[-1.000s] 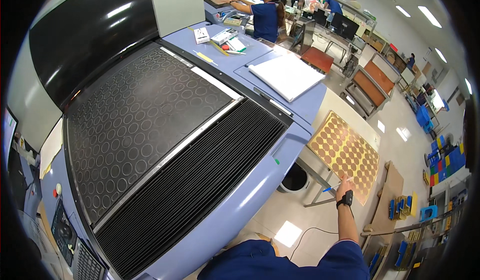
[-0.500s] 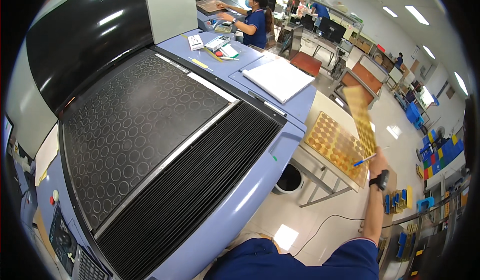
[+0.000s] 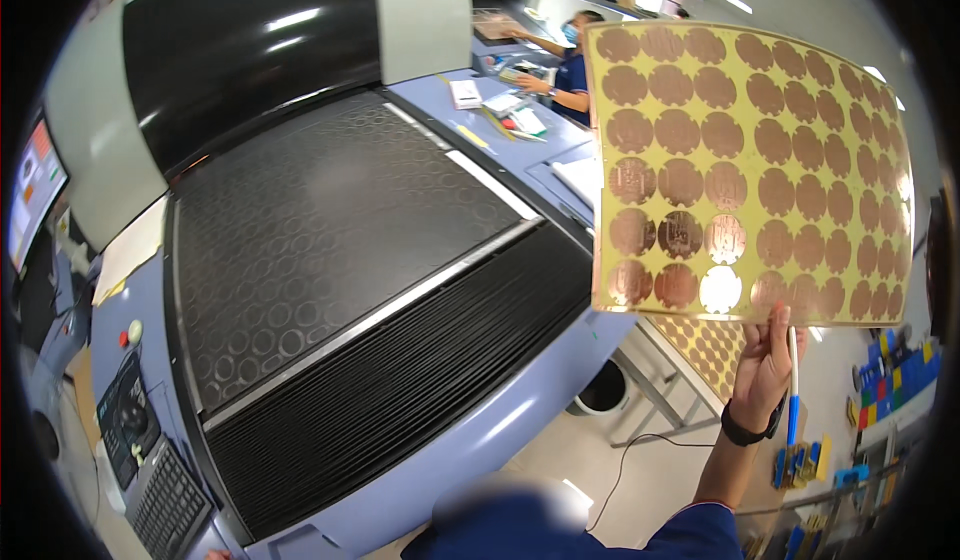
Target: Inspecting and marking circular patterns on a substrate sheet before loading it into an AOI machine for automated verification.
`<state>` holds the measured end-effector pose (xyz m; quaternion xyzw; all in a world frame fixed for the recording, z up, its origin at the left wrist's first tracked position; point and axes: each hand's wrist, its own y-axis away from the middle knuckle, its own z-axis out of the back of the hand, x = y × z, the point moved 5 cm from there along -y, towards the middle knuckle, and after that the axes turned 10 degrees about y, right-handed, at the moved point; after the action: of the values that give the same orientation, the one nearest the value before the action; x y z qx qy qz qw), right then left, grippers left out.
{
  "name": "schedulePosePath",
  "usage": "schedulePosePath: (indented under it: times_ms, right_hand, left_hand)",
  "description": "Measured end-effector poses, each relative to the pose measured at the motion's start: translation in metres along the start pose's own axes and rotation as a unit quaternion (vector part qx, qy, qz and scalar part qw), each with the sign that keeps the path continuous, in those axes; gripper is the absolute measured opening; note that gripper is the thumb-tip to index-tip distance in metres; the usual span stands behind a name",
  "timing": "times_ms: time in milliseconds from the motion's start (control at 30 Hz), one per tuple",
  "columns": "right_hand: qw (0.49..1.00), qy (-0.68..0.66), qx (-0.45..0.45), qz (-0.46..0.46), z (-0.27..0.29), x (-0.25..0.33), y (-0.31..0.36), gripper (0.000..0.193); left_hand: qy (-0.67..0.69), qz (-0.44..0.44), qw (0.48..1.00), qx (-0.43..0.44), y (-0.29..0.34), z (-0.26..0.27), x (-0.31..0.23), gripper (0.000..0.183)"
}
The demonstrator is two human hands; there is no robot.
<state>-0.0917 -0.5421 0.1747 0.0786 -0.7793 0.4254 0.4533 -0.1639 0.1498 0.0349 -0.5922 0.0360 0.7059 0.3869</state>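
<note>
My right hand (image 3: 765, 365) grips the lower edge of a yellow circuit board panel (image 3: 745, 200) with rows of round copper patterns, thumb on its front. The panel is raised almost upright at the right. A white and blue pen (image 3: 794, 400) hangs down from the same hand. At the lower left edge, just a sliver of my left hand (image 3: 218, 555) shows beside the blue machine housing; its fingers cannot be made out. In front of me lies the machine's black bed (image 3: 340, 230), marked with rings, with nothing resting on it.
Black ribbed bellows (image 3: 420, 370) border the bed's near side. A keyboard (image 3: 170, 500) and monitor (image 3: 38, 195) stand at the left. Another copper-patterned panel (image 3: 705, 355) lies on a side table, near a bin (image 3: 603, 390). A co-worker (image 3: 570, 65) works at the far machine.
My right hand has brought the panel up and toward me from above the side table, turning its face into view. The view has swung right to left, and a bit of my left hand now shows.
</note>
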Motion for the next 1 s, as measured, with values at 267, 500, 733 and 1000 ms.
schedulePosePath:
  times_ms: [267,500,733,1000]
  right_hand:
    - [0.989,-0.130,0.017,-0.073,-0.096,-0.018,0.024,0.016]
    - [0.979,-0.046,0.153,-0.124,-0.198,-0.054,0.085,0.015]
    - [0.967,-0.088,0.202,-0.124,-0.238,-0.034,0.122,0.027]
    - [0.962,0.031,0.260,-0.072,-0.238,-0.058,0.120,0.023]
  left_hand:
    - [0.003,-0.006,0.998,-0.058,-0.003,0.001,-0.014,0.037]
    - [0.003,0.095,0.995,-0.038,-0.003,0.012,0.034,0.041]
    - [-0.056,0.094,0.994,0.003,-0.009,0.026,0.052,0.047]
    - [-0.053,0.114,0.992,0.002,-0.002,0.027,0.052,0.048]
